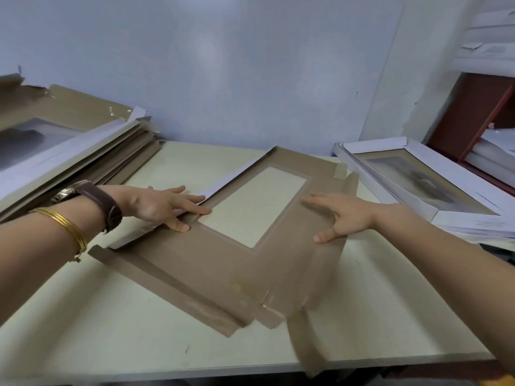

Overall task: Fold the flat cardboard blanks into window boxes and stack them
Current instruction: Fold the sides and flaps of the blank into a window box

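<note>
"Starting far left, what's there?"
"A stack of flat blanks (83, 151), brown w/ white undersides, piled at the table's (111, 316) back-left corner. Its left part is cut off by the frame & the top sheet's window is a grey smear, can't read it"
"And the left hand (164, 203)?"
"Fingers straight, spread a bit, pressing flat on the working blank's (211, 274) left edge, where a white flap (237, 171) is turned up; thumb lies on the brown face. Whether the upper fingers lie on or under that flap is hard to tell. There's a wristwatch (92, 201) & gold bangles (67, 227) on the forearm"
"The blank itself?"
"Lies brown side up, skewed, mid-table btwn both hands. Table shows through its window (255, 203). Its near flap (306, 346) hangs past the table's front edge, blurred, so its shape is unclear"
"And the right hand (340, 218)?"
"Also flat, fingers straight, on the blank just right of the window, thumb splayed toward the viewer. Holds nothing"
"Further right?"
"A folded window box (418, 176), white walls, on a pile at the table's right edge; whether more boxes sit beneath, can't tell. Its window is hazy. Beyond is a red-brown shelf (473, 112) w/ papers, cut off by the frame"
</note>
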### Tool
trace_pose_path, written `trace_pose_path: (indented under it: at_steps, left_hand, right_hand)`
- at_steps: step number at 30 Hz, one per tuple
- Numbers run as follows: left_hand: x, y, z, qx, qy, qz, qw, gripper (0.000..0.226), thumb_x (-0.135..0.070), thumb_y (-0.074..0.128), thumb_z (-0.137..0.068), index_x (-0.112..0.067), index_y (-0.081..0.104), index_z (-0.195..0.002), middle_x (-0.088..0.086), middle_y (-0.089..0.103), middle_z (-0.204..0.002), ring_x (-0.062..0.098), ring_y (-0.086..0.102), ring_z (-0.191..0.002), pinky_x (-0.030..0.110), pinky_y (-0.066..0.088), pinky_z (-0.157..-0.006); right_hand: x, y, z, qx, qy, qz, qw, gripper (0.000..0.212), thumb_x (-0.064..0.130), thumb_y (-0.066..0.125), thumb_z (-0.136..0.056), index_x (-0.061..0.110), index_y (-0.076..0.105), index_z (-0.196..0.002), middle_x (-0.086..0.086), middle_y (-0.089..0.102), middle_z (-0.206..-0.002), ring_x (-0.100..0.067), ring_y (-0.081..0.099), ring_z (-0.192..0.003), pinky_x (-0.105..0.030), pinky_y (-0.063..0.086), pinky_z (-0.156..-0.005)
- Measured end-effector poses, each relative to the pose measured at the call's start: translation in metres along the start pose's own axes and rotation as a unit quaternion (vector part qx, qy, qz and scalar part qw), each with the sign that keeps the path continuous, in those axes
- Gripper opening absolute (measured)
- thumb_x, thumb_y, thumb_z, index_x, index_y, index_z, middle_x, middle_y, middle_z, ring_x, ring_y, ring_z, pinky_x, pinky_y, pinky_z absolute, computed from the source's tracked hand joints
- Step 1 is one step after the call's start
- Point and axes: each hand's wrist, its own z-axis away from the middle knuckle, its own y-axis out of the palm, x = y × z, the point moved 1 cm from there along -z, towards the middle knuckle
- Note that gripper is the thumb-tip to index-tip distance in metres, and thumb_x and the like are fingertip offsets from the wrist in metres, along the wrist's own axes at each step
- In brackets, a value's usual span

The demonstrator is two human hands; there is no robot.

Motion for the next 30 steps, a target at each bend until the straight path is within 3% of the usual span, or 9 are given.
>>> trace_pose_path:
  at_steps: [4,11,13,15,17,20,22,24,30]
  left_hand:
    - [0.002,-0.004,-0.001,-0.006,-0.009,-0.008,1.000,0.062,-0.029,0.057,-0.095,-0.058,0.022,-0.139,-0.026,-0.008,-0.156,0.011,-0.020,-0.145,0.063,-0.013,-0.110]
    - [-0.027,0.001,0.003,-0.121,-0.076,-0.160,0.977,0.054,-0.033,0.047,-0.096,-0.047,0.030,-0.145,-0.012,-0.010,-0.161,0.023,-0.015,-0.148,0.062,-0.005,-0.114]
    - [-0.049,0.004,0.007,-0.144,-0.027,-0.151,0.978,0.051,-0.046,0.042,-0.098,-0.035,0.033,-0.147,-0.006,0.007,-0.162,0.020,0.002,-0.149,0.049,0.006,-0.119]
    - [-0.077,0.008,0.016,-0.146,0.003,-0.052,0.988,0.059,-0.058,0.040,-0.095,-0.026,0.039,-0.145,-0.003,0.028,-0.157,0.015,0.023,-0.145,0.035,0.019,-0.118]
    - [-0.104,0.014,0.025,-0.110,0.010,0.038,0.993,0.072,-0.074,0.041,-0.084,-0.028,0.048,-0.139,-0.005,0.043,-0.147,0.016,0.038,-0.136,0.033,0.029,-0.112]
    - [-0.131,0.027,0.036,-0.040,0.018,0.035,0.998,0.085,-0.090,0.043,-0.060,-0.033,0.057,-0.120,-0.005,0.060,-0.122,0.017,0.055,-0.113,0.036,0.042,-0.100]
    - [-0.136,0.035,0.031,-0.055,0.016,-0.009,0.998,0.067,-0.080,0.048,-0.070,-0.033,0.056,-0.117,-0.001,0.061,-0.114,0.020,0.057,-0.105,0.034,0.045,-0.092]
    - [-0.135,0.042,0.023,-0.112,-0.004,-0.073,0.991,0.056,-0.064,0.053,-0.082,-0.027,0.052,-0.124,0.005,0.059,-0.118,0.026,0.055,-0.110,0.030,0.043,-0.089]
    - [-0.110,0.053,0.011,-0.219,-0.011,-0.152,0.964,0.038,-0.044,0.038,-0.095,-0.018,0.049,-0.121,0.010,0.055,-0.120,0.029,0.054,-0.113,0.033,0.041,-0.087]
  right_hand:
    - [0.005,0.006,-0.007,0.064,0.020,-0.006,0.998,0.093,0.059,0.066,-0.080,0.035,0.015,-0.153,0.003,0.002,-0.163,-0.017,-0.005,-0.149,-0.034,0.002,-0.118]
    - [0.015,0.023,-0.005,0.064,0.052,-0.095,0.992,0.084,0.066,0.056,-0.084,0.042,0.012,-0.152,0.005,0.002,-0.163,-0.012,0.002,-0.149,-0.033,0.003,-0.119]
    - [0.025,0.027,-0.008,0.058,0.064,-0.087,0.992,0.083,0.069,0.051,-0.084,0.043,0.009,-0.152,0.001,0.002,-0.163,-0.017,0.002,-0.149,-0.036,0.004,-0.120]
    - [0.037,0.030,-0.011,0.050,0.086,-0.089,0.991,0.084,0.074,0.046,-0.083,0.043,0.008,-0.152,-0.002,0.002,-0.163,-0.021,0.003,-0.149,-0.042,0.006,-0.121]
    - [0.051,0.033,-0.012,0.046,0.113,-0.087,0.989,0.086,0.078,0.043,-0.081,0.043,0.006,-0.152,-0.003,0.002,-0.163,-0.025,0.004,-0.149,-0.046,0.009,-0.120]
    - [0.074,0.034,-0.013,0.037,0.154,-0.078,0.984,0.089,0.080,0.040,-0.078,0.041,0.009,-0.152,-0.006,0.004,-0.163,-0.030,0.012,-0.148,-0.048,0.017,-0.118]
    - [0.090,0.031,-0.015,0.015,0.168,-0.061,0.984,0.086,0.077,0.039,-0.079,0.035,0.020,-0.151,-0.009,0.019,-0.160,-0.031,0.024,-0.144,-0.047,0.026,-0.113]
    - [0.107,0.027,-0.017,-0.005,0.173,-0.033,0.984,0.082,0.075,0.036,-0.083,0.026,0.031,-0.149,-0.009,0.035,-0.153,-0.031,0.035,-0.139,-0.044,0.032,-0.107]
    - [0.126,0.021,-0.008,-0.031,0.165,-0.017,0.986,0.082,0.072,0.014,-0.091,0.014,0.051,-0.137,-0.010,0.048,-0.144,-0.029,0.045,-0.131,-0.042,0.036,-0.100]
